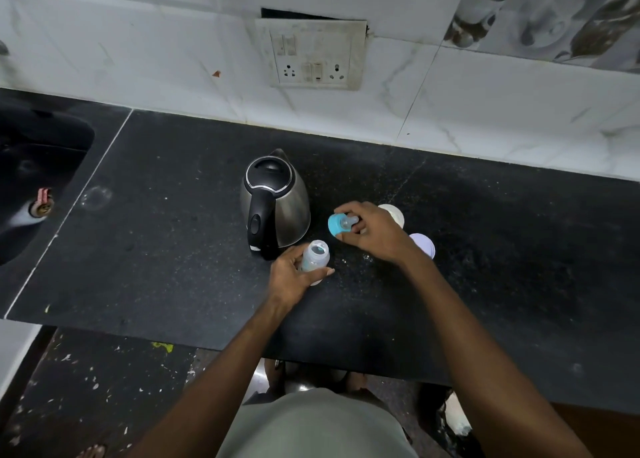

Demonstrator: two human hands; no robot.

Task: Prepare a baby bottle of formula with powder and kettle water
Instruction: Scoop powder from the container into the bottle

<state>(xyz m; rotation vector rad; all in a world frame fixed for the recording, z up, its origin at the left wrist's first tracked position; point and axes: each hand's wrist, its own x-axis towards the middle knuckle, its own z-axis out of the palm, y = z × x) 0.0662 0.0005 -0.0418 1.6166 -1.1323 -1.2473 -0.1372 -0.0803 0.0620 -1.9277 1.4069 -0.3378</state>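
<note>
A clear baby bottle [314, 255] stands upright on the black counter [166, 250] with its mouth uncovered, and my left hand [294, 277] is wrapped around its body. My right hand [372, 231] holds the blue ring cap with its teat [341, 227] just right of and above the bottle, apart from it. A steel kettle [275, 199] with a black lid and handle stands just behind the bottle. Behind my right hand sit a cream-lidded container [393, 213] and a pale lilac lid or container [423, 244], both partly hidden.
A dark sink [38, 180] is set into the counter at the far left. A wall socket plate [313, 54] is on the tiled wall behind the kettle. The counter's front edge runs just below my forearms, with the floor beyond it.
</note>
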